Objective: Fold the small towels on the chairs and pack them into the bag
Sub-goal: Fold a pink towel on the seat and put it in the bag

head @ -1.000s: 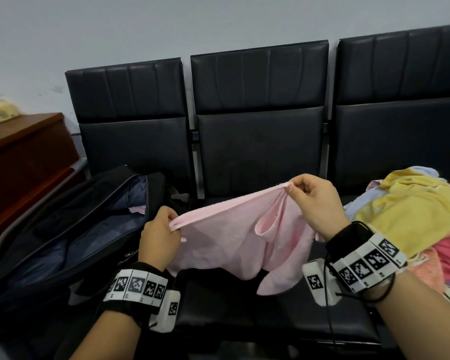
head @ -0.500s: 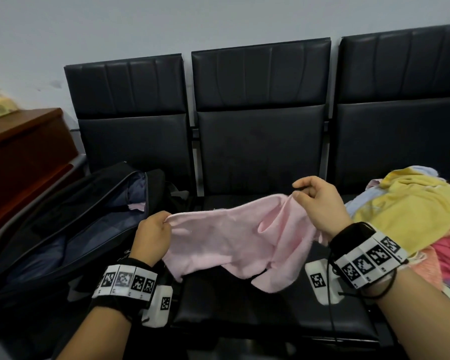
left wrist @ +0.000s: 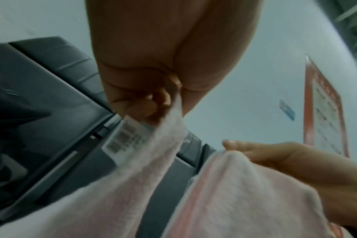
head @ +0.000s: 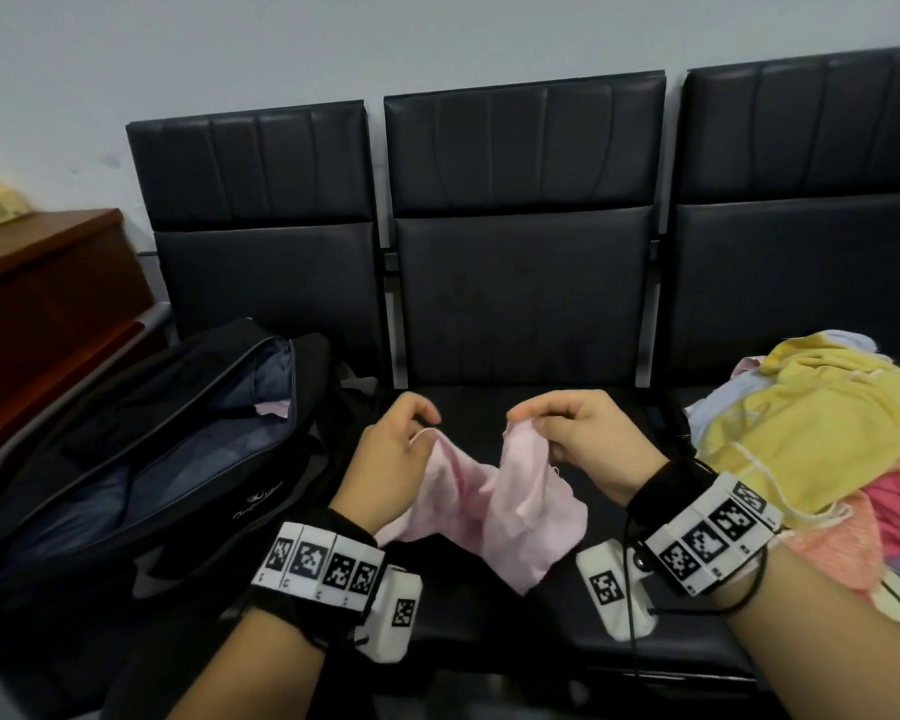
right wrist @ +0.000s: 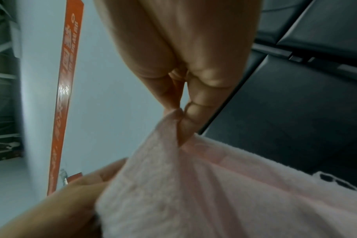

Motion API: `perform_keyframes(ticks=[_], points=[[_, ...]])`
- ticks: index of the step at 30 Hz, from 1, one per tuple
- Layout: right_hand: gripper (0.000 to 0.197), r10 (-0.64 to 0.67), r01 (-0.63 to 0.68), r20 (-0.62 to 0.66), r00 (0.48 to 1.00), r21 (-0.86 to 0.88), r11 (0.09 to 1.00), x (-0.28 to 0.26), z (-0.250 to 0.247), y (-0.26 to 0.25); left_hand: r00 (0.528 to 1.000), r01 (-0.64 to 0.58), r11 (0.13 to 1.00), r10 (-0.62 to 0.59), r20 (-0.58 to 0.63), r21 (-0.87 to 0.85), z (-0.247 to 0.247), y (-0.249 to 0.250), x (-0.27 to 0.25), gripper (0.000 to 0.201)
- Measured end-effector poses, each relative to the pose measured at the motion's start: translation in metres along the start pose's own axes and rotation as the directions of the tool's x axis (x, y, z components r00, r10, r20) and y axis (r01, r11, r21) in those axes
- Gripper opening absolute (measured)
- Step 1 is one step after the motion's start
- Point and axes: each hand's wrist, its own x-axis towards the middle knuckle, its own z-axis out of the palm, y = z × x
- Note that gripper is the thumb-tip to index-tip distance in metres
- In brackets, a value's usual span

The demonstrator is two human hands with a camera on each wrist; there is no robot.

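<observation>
Over the seat of the middle chair, both hands hold one pink towel in the air. The left hand pinches an edge between thumb and curled fingers (the left wrist view shows a barcode tag hanging just below that pinch). The right hand pinches another edge with thumb against forefinger. The two hands are near each other, and the cloth sags between them in loose folds. The black bag lies unzipped on the left chair, a bit of pink cloth showing inside. A heap of yellow, pink and orange towels sits on the right chair.
</observation>
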Motion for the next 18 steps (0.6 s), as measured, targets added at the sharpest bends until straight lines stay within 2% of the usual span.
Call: perform_keyframes(ticks=[3, 5, 8, 9, 10, 12, 13, 18], points=[[0.025, -0.022, 0.023, -0.031, 0.999, 0.048, 0.999, 0.000, 0.005, -0.004, 0.988, -0.117, 0.993, 0.120, 0.099, -0.034, 0.009, 0.017, -0.005, 0.034], [0.030, -0.025, 0.027, -0.058, 0.998, 0.038, 0.999, 0.000, 0.007, -0.005, 0.980, -0.112, 0.992, 0.120, 0.156, -0.061, 0.014, 0.025, -0.009, 0.037], [0.037, -0.010, 0.014, -0.070, 0.998, 0.050, 0.999, 0.000, 0.012, -0.006, 0.973, -0.097, 0.995, 0.099, 0.207, -0.019, 0.022, 0.033, -0.015, 0.015], [0.038, -0.007, 0.011, -0.069, 0.998, 0.059, 0.998, 0.000, 0.014, -0.005, 0.972, -0.096, 0.995, 0.090, 0.219, 0.019, 0.025, 0.035, -0.017, 0.013], [0.040, -0.003, 0.008, -0.069, 0.998, 0.062, 0.998, 0.000, 0.017, -0.005, 0.971, -0.096, 0.993, 0.080, 0.226, 0.063, 0.027, 0.036, -0.018, 0.026], [0.040, 0.005, -0.002, -0.071, 0.997, 0.045, 0.999, 0.000, 0.022, -0.006, 0.978, -0.077, 0.990, 0.052, 0.201, 0.118, 0.034, 0.036, -0.020, 0.048], [0.040, 0.010, -0.008, -0.069, 0.998, 0.036, 0.999, -0.001, 0.024, -0.007, 0.984, -0.064, 0.990, 0.042, 0.173, 0.123, 0.037, 0.036, -0.019, 0.052], [0.041, 0.069, -0.070, 0.012, 0.998, 0.114, 0.991, -0.006, 0.030, -0.012, 1.000, -0.028, 0.988, 0.025, 0.017, 0.150, 0.050, 0.030, -0.015, 0.039]])
